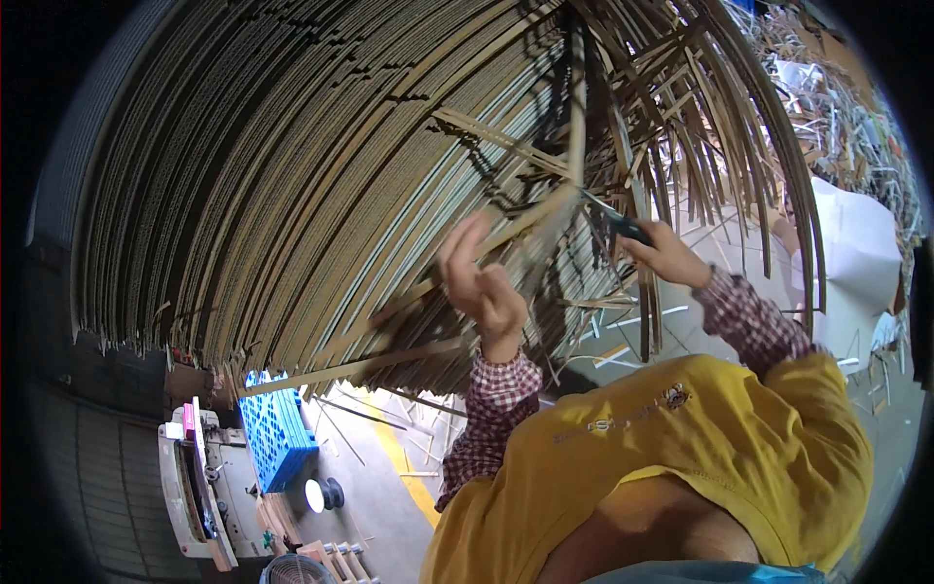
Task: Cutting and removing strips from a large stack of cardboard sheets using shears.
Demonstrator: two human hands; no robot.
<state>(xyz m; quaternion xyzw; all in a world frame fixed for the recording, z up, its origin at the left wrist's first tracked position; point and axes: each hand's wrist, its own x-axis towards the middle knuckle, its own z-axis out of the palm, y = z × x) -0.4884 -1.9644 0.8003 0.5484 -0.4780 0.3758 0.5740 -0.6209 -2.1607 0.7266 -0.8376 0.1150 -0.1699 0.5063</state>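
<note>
Two hands are up at the cardboard stack [292, 146]. My left hand [482, 282] is half closed, fingers pinching a long thin cardboard strip [525, 229] that hangs loose from the stack edge. My right hand [666, 255] is wrapped tight around a dark-handled cutter [623, 226], its tip meeting the strip just beside the left fingers. I judge the strip light and springy along its length, easy to crease or tear, so it wants a pinch close to the cut, flat sides between thumb and fingers. More offcut strips [681, 146] dangle to the right; a blue pallet [277, 433] stands below.
</note>
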